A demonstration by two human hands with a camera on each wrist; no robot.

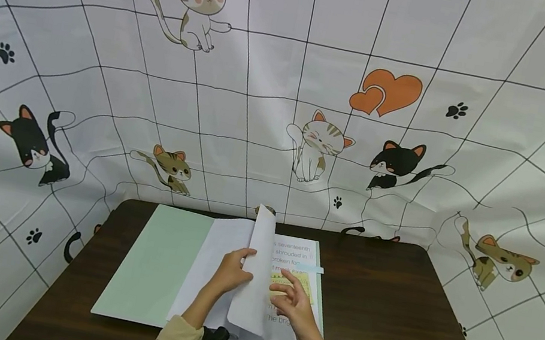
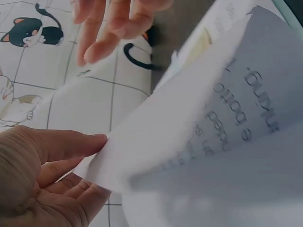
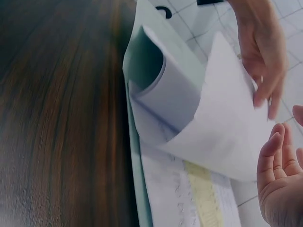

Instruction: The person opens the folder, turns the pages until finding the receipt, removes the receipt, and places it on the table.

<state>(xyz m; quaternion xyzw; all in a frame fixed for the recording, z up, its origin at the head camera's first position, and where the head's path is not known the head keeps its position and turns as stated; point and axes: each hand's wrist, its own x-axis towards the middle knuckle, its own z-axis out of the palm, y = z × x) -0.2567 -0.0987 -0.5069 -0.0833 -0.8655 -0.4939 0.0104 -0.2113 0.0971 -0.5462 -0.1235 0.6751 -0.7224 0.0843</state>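
Observation:
A pale green folder [image 1: 154, 264] lies spread on the table with white sheets inside. In the head view my left hand [image 1: 231, 272] pinches the edge of a white page [image 1: 252, 294] that stands half turned, curling upward. The left wrist view shows the thumb on one face of that page [image 2: 142, 127] and fingers behind it. To its right is a printed sheet [image 1: 293, 253] with a yellow note [image 1: 305, 285] and a light blue tab [image 1: 310, 268]. Over this sheet hovers my right hand [image 1: 297, 308], fingers loosely bent and holding nothing; the right wrist view shows it apart from the page.
The dark wooden table [image 1: 387, 324] extends on both sides of the folder. Behind and around it hangs a white cloth [image 1: 274, 67] with grid lines, cartoon cats and hearts. A black device [image 1: 215, 338] sits at the left wrist.

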